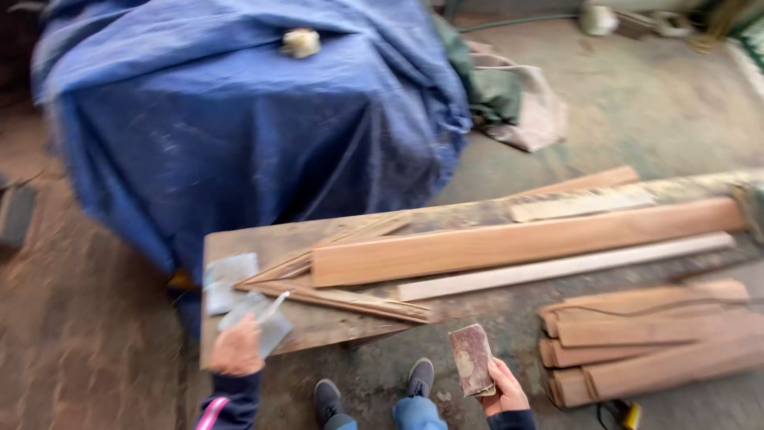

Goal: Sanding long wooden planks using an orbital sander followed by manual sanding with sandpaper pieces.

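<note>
My left hand (pixel 236 348) rests on a pale grey sheet of sandpaper (pixel 259 317) at the near left corner of a low wooden bench (pixel 239 243), fingers on the sheet. A second grey sheet (pixel 227 279) lies just beyond it. My right hand (pixel 503 388) holds a reddish-brown sanding block (pixel 471 358) upright in front of the bench. A long brown plank (pixel 517 243) and a paler strip (pixel 565 267) lie along the bench top, with thin wood slivers (pixel 342 299) beside them.
A big blue tarpaulin (pixel 239 119) covers something behind the bench, a small pale object (pixel 301 42) on top. A stack of brown planks (pixel 652 338) lies on the floor at right. My shoes (pixel 374 394) stand on the dusty concrete floor below the bench.
</note>
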